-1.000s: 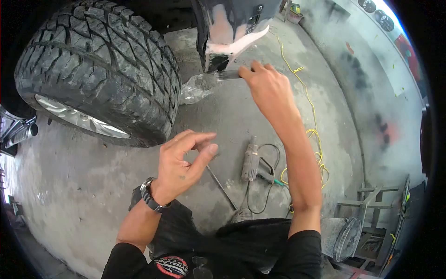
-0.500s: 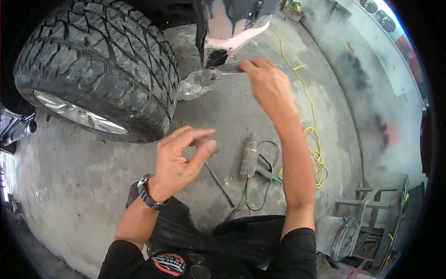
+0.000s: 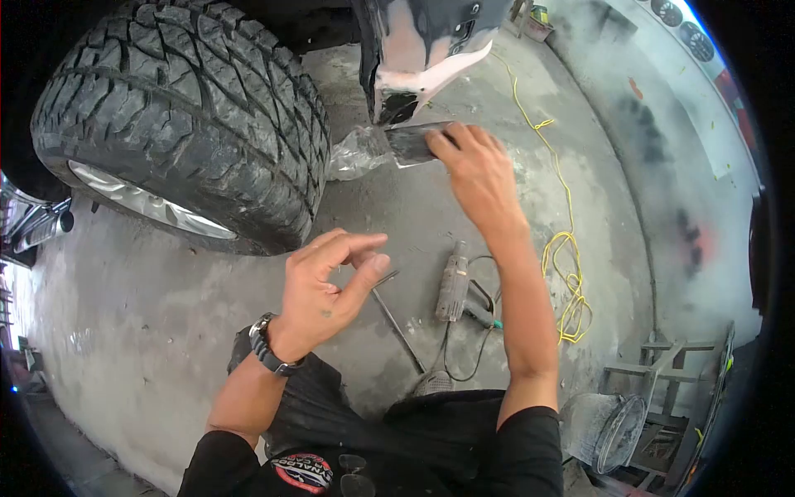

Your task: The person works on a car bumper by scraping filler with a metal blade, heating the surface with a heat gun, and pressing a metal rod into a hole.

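Far left, beyond the left grip, stands a chunky-treaded off-road tyre (image 3: pixel 190 124) on a silver wheel (image 3: pixel 149 203). A dark-banded wristwatch (image 3: pixel 269 344) is worn just behind the left grip (image 3: pixel 327 277); this grip is raised, thumb and fingers parted by a moderate gap. Beyond it, to the left of the right grip, lies crumpled clear plastic (image 3: pixel 360 155). A thin metal rod (image 3: pixel 400 331) lies on the concrete floor (image 3: pixel 166 323), right of the left grip. Beyond and left of the right grip hangs a dark vehicle body panel (image 3: pixel 406 41) with pink patches. Just below its lower corner is a dark flat strip (image 3: pixel 407 146), pinched at its right end by the right grip (image 3: pixel 480 170); contact with the panel cannot be confirmed. Nearer than the right grip lies a corded power tool (image 3: pixel 453 286); to its right, a yellow cord (image 3: pixel 570 286).
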The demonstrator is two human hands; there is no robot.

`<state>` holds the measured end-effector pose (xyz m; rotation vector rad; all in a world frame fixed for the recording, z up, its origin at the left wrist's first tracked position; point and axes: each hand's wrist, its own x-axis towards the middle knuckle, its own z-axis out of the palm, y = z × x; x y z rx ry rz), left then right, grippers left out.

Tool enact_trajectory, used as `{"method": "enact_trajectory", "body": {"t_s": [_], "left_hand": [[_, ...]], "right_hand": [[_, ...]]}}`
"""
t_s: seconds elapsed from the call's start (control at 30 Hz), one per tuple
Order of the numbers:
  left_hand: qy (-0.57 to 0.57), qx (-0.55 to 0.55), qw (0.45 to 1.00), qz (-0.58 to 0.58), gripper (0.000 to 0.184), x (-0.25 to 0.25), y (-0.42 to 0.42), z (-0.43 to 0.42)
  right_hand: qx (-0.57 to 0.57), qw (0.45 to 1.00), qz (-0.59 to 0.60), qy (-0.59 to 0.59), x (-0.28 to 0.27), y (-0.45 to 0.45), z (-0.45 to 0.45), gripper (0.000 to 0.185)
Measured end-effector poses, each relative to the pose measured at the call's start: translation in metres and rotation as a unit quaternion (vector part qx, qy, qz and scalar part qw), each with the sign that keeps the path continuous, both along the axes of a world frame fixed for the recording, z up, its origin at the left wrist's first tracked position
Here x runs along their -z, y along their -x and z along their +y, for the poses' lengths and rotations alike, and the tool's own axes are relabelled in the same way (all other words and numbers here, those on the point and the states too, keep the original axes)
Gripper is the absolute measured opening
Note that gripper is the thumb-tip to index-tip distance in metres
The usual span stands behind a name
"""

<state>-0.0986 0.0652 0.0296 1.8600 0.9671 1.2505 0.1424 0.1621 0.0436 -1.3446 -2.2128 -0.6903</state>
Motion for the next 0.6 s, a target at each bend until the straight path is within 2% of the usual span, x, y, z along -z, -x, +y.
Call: {"method": "enact_trajectory", "body": {"t_s": [0.07, 0.17, 0.27, 0.3, 0.33, 0.37, 0.43, 0.47, 0.57, 0.6], "left_hand": [[0.0, -0.003, 1.0, 0.001, 0.02, 0.0, 0.002, 0.002], [-0.001, 0.0, 1.0, 0.008, 0.02, 0.002, -0.006, 0.006], [-0.01, 0.008, 0.998, 0.056, 0.02, 0.001, -0.006, 0.007], [-0.006, 0.002, 0.999, 0.052, 0.02, 0.001, -0.003, 0.007], [-0.001, -0.005, 0.999, 0.048, 0.02, 0.002, 0.003, 0.006], [0.001, -0.013, 0.999, 0.044, 0.02, 0.003, 0.008, 0.007], [-0.001, -0.032, 0.999, 0.033, 0.021, 0.008, 0.018, 0.009], [0.006, -0.043, 0.999, 0.024, 0.022, 0.008, 0.021, 0.008], [0.022, -0.076, 0.997, 0.004, 0.024, 0.012, 0.025, 0.005], [0.02, -0.087, 0.996, 0.006, 0.024, 0.013, 0.027, 0.005]], "right_hand": [[-0.003, 1.0, -0.004, -0.007, -0.008, -0.008, -0.002, 0.02], [0.032, 0.996, -0.08, 0.015, 0.014, -0.003, 0.022, 0.03], [0.088, 0.98, 0.04, 0.176, 0.054, -0.002, 0.028, 0.03], [0.047, 0.952, 0.224, 0.202, 0.068, -0.003, 0.025, 0.027], [0.002, 0.89, 0.399, 0.22, 0.083, -0.006, 0.017, 0.025], [-0.05, 0.796, 0.559, 0.227, 0.098, -0.005, 0.011, 0.022], [-0.159, 0.601, 0.755, 0.206, 0.14, 0.023, -0.002, 0.026], [-0.211, 0.481, 0.829, 0.192, 0.151, 0.04, -0.004, 0.028], [-0.318, 0.294, 0.882, 0.187, 0.146, 0.081, -0.003, 0.033], [-0.334, 0.266, 0.888, 0.173, 0.131, 0.088, -0.002, 0.034]]}}
